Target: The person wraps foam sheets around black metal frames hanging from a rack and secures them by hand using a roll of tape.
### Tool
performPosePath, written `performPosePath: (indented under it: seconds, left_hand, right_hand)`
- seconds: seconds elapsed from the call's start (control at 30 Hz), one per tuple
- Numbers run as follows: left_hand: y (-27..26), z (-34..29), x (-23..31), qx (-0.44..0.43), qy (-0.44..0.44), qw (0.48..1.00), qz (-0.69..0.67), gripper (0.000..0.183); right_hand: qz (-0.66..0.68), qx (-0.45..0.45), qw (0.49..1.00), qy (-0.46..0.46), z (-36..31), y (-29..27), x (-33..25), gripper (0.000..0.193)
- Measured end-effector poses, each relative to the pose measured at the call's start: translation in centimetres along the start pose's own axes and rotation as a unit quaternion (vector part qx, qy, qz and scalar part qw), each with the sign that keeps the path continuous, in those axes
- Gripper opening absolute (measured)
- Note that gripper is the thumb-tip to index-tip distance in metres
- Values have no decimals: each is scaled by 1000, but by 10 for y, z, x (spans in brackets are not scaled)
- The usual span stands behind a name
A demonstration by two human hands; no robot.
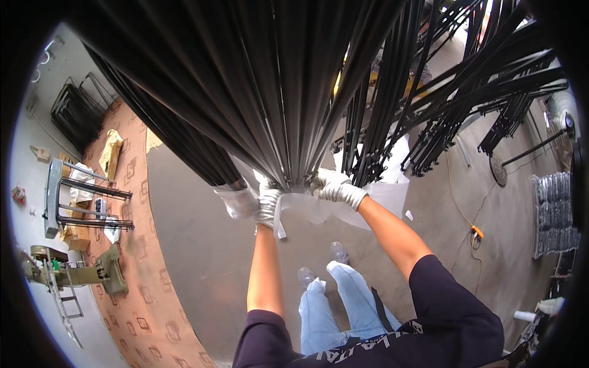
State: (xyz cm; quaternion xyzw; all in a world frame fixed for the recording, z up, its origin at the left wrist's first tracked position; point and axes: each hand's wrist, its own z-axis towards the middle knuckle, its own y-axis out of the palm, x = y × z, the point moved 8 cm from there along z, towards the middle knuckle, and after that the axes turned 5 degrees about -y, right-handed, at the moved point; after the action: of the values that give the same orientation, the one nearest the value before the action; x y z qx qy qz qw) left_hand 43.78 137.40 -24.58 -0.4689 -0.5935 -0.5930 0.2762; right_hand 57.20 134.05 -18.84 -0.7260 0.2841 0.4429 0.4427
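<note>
Long black tubes stand in a thick bundle in front of me, their lower ends drawn together between my hands. Translucent plastic film hangs about those ends, with a narrow strip of it dangling beside my left wrist. My left hand, in a white glove, is closed on the film at the bundle's left side. On the right side my right hand, gloved too, has its fingers bent in on the film; its fingertips are partly hidden. Left of my left hand, another group of black tubes ends in a white plastic wrapping.
More black tubes with fittings stand at the right. An orange power connector and cable lie on the grey floor. Wrapped stacks stand far right. To the left are a patterned carpet, black frames and an olive-green machine.
</note>
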Motion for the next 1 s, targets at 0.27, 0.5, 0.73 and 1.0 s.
performPosePath:
  seconds: [0.27, 0.5, 0.73, 1.0]
  left_hand:
    - [28, -11, 9, -76, 41, 973, 213, 36]
    - [-9, 4, -42, -97, 116, 988, -34, 46]
    - [-18, 25, -50, -128, 192, 962, -146, 72]
    - [-15, 24, -19, -149, 343, 923, -84, 50]
  right_hand:
    - [188, 83, 964, -169, 2, -1, 73, 18]
    - [95, 172, 939, -283, -8, -5, 69, 6]
    - [48, 162, 951, -260, 12, 2, 105, 12]
    - [53, 185, 955, -226, 12, -9, 107, 18]
